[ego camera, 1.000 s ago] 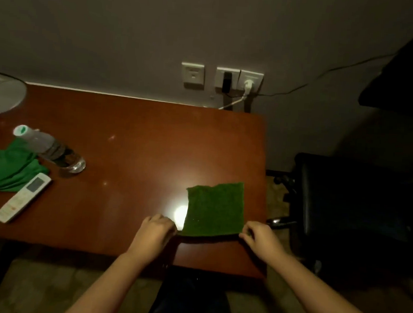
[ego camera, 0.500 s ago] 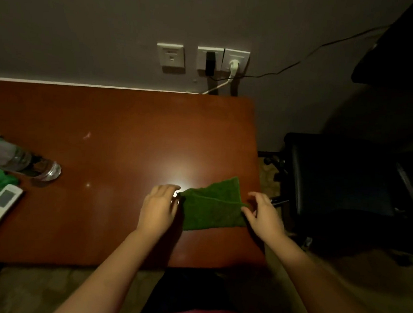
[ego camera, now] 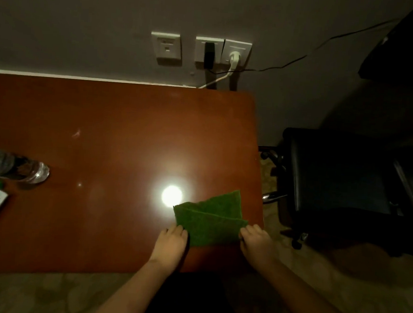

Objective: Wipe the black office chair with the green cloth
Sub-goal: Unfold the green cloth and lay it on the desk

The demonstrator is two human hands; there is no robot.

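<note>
Now left grip (ego camera: 171, 240), right grip (ego camera: 255, 243) each pinching folded green cloth (ego camera: 210, 224) edge on desk (ego camera: 105, 124).

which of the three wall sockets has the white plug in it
The rightmost socket, nearest the black office chair, holds the white plug. The middle socket holds a black adapter and the left socket holds nothing.

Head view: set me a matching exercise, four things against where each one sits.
Things:
1. green cloth
2. water bottle
3. black office chair
4. white plug

Places:
A. in a wall socket
B. folded, near the desk's front right corner
C. on the floor, right of the desk
D. lying on its side at the desk's left

Pairs: 1-B, 2-D, 3-C, 4-A.
</note>
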